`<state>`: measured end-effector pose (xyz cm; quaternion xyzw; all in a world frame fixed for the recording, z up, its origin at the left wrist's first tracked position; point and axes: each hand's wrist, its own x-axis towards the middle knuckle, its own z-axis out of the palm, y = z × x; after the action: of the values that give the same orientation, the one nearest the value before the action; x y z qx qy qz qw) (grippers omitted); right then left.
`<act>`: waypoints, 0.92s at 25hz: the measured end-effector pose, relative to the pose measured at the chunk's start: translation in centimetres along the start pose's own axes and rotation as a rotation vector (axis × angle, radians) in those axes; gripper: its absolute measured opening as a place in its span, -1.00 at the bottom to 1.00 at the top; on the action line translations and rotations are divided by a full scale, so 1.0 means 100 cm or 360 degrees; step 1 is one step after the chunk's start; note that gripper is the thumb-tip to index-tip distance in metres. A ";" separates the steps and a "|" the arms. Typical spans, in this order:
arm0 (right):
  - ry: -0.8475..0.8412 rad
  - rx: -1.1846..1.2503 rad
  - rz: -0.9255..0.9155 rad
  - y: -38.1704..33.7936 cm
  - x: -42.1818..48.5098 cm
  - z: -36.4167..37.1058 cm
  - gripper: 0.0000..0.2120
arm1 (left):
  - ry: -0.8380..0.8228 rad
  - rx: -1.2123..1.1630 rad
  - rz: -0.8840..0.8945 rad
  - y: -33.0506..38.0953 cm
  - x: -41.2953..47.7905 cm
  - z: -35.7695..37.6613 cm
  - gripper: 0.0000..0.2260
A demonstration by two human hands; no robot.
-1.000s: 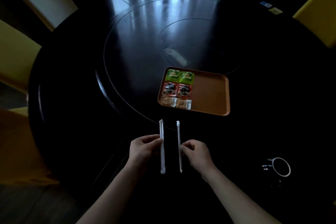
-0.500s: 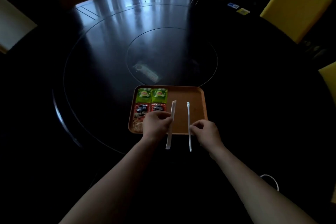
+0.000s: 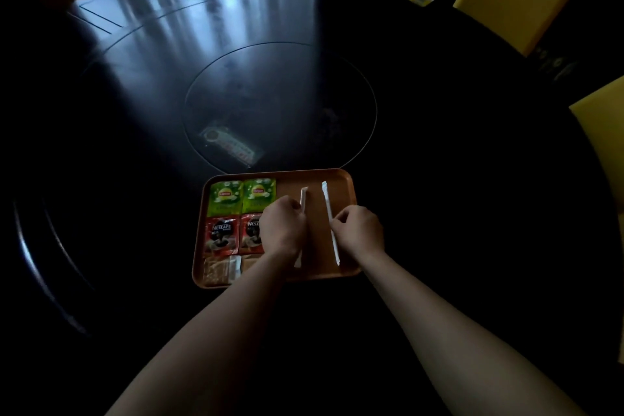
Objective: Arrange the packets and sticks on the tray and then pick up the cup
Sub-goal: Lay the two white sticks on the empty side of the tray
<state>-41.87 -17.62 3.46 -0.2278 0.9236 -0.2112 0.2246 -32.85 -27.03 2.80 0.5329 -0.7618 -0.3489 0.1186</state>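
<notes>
Orange tray [image 3: 349, 186] on dark table [image 3: 472, 179]: 6 packets [image 3: 225, 196] at left, 2 white sticks over bare right half, left hand [image 3: 283, 230] pinching left stick [image 3: 303, 194], right hand [image 3: 359, 230] pinching right stick [image 3: 327, 199].

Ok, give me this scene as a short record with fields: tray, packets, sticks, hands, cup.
tray: orange tray on a dark round table
packets: two green packets, two red packets and brown packets, in rows on the tray's left half
sticks: two white sticks, side by side over the right half
left hand: left hand pinching the left stick
right hand: right hand pinching the right stick
cup: not in view
</notes>
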 end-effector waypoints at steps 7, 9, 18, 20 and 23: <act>0.0064 -0.0137 -0.0392 0.015 -0.018 -0.002 -0.87 | -0.0170 0.0383 0.0501 -0.009 -0.016 -0.012 -0.76; -0.0039 -0.0152 -0.0543 0.019 -0.022 -0.002 -0.77 | -0.0277 0.0698 0.0797 -0.012 -0.021 -0.018 -0.75; -0.0094 -0.0351 -0.0612 0.017 -0.020 0.002 -0.54 | -0.0386 0.0944 0.1083 -0.025 -0.017 -0.021 -0.77; -0.0081 -0.0382 -0.0626 0.017 -0.020 0.001 -0.55 | -0.0370 0.0952 0.1032 -0.026 -0.014 -0.022 -0.71; -0.0091 -0.0422 -0.0664 0.020 -0.016 -0.001 -0.66 | -0.0399 0.1032 0.1050 -0.025 -0.009 -0.028 -0.67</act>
<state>-41.26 -15.15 3.09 -0.4469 0.8694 -0.1235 0.1705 -29.16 -27.84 3.32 0.2260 -0.9682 -0.0986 -0.0420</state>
